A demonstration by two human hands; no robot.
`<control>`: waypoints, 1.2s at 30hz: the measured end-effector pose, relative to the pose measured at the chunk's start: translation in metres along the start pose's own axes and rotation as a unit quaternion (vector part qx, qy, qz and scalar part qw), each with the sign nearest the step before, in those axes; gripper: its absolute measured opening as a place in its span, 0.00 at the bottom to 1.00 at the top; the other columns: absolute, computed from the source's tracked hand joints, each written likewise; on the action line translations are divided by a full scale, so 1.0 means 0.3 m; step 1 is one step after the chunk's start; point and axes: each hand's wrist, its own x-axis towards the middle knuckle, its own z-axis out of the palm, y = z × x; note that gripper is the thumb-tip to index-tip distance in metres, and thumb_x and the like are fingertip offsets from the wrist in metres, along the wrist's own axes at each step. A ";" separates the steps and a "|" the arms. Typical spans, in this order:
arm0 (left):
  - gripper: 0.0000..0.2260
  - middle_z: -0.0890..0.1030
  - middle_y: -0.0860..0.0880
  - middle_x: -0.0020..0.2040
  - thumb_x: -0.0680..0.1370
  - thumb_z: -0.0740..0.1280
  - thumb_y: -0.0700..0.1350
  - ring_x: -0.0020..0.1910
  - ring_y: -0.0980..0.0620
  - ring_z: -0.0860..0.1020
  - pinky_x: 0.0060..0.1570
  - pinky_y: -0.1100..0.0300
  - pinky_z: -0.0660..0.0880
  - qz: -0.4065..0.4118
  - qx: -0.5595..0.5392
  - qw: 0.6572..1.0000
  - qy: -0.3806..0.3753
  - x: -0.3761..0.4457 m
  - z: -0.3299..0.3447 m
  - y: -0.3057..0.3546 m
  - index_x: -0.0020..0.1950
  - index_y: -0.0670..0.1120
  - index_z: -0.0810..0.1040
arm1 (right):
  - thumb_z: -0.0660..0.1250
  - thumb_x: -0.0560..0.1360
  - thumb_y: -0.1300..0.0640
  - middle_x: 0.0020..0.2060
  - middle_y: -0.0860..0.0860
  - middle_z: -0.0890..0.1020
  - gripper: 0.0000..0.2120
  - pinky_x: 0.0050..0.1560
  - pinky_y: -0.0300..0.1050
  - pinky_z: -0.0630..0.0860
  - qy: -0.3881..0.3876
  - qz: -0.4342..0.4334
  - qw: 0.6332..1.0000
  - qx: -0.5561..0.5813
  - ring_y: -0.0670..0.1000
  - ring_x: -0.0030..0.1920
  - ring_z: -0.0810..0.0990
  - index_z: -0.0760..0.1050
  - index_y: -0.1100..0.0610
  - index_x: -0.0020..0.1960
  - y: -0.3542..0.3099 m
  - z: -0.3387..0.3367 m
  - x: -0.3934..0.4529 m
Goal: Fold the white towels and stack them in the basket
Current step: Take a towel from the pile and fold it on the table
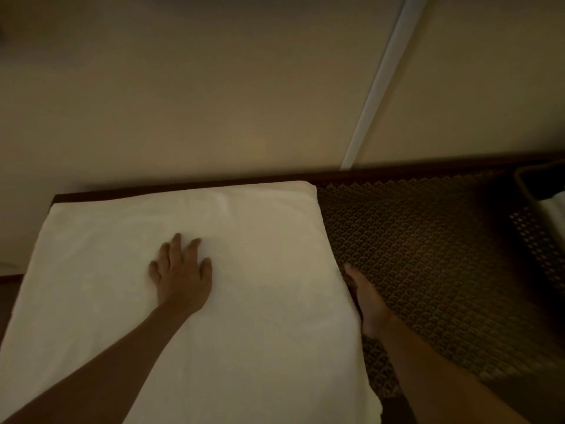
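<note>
A large white towel (263,270) lies spread flat on a patterned brown surface (428,255), filling the lower left of the view. My left hand (182,273) rests palm down on the middle of the towel, fingers apart. My right hand (368,301) lies along the towel's right edge with its fingers tucked at or under the edge; I cannot tell whether they pinch the cloth. A dark perforated basket (538,240) stands at the far right edge, with something white (558,206) inside it.
A beige wall (183,87) rises just behind the surface, with a pale vertical strip (382,84) running up it. A dark wooden rim (397,172) borders the surface at the back. The lighting is dim.
</note>
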 end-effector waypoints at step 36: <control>0.33 0.76 0.46 0.59 0.72 0.57 0.76 0.57 0.39 0.75 0.56 0.42 0.72 0.133 0.029 0.991 -0.007 0.711 -0.176 -0.187 0.59 0.52 0.79 | 0.64 0.79 0.59 0.51 0.60 0.83 0.09 0.56 0.49 0.74 0.392 -0.313 0.798 -0.333 0.62 0.56 0.80 0.82 0.59 0.54 -0.624 0.348 0.517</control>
